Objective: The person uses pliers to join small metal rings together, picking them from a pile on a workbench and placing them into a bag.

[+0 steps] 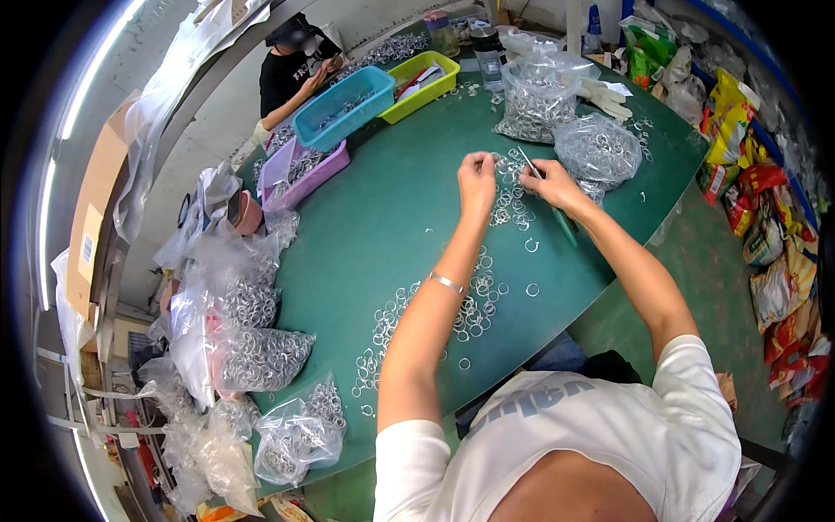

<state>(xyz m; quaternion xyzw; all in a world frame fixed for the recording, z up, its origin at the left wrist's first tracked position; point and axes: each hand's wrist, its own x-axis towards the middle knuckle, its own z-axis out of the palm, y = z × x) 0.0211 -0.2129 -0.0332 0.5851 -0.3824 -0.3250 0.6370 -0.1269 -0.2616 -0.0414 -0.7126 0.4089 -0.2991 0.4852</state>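
Over the green table [391, 209], my left hand [477, 181] is closed with fingertips pinched near a few shiny metal rings; what exactly it holds is too small to make out. My right hand [553, 184] grips a slim tool [567, 228] with a metal shaft and a green handle. The shaft points up and away, toward my left fingertips. Beneath and between both hands lies a strip of loose metal rings [511, 207]. A larger spread of rings [474, 313] lies nearer me, partly hidden by my left forearm.
Clear bags of rings [600, 150] stand beyond my right hand, near a white glove [606, 97]. Blue [345, 109], yellow-green [421, 85] and purple [304, 174] bins line the far left. More ring bags [261, 357] crowd the left edge. Across the table sits another person [296, 74].
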